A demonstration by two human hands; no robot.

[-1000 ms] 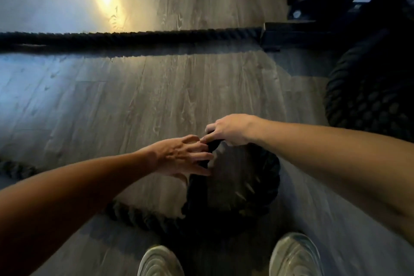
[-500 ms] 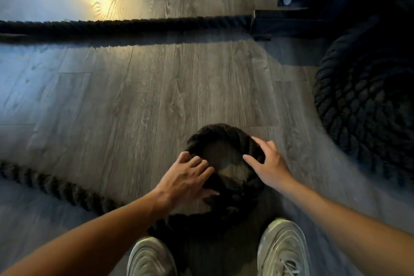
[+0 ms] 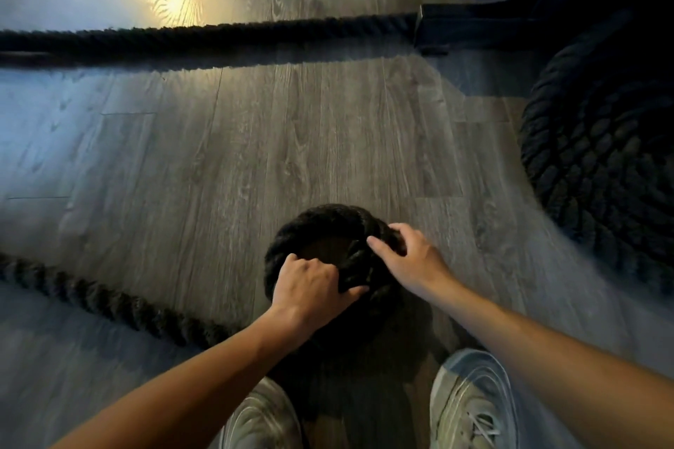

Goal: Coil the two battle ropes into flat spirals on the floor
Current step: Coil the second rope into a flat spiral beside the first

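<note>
A thick black battle rope forms a small tight ring (image 3: 321, 222) on the wood floor just ahead of my feet. Its loose tail (image 3: 109, 302) runs off to the left edge. My left hand (image 3: 310, 284) grips the ring's near left side with curled fingers. My right hand (image 3: 405, 259) clasps the ring's right side, thumb inside the loop. A large finished spiral of rope (image 3: 601, 164) lies at the right. Another straight stretch of rope (image 3: 204, 35) crosses the floor further away.
A black metal rack base (image 3: 474, 25) with a bolt stands at the top right, where the straight rope ends. My two light sneakers (image 3: 474, 401) flank the small ring's near side. A bright light patch glares on the floor at the top left.
The rope loop has tightened into a smaller ring and lies flatter. Both hands drew closer onto it and curled around the rope; the view tilted slightly down.
</note>
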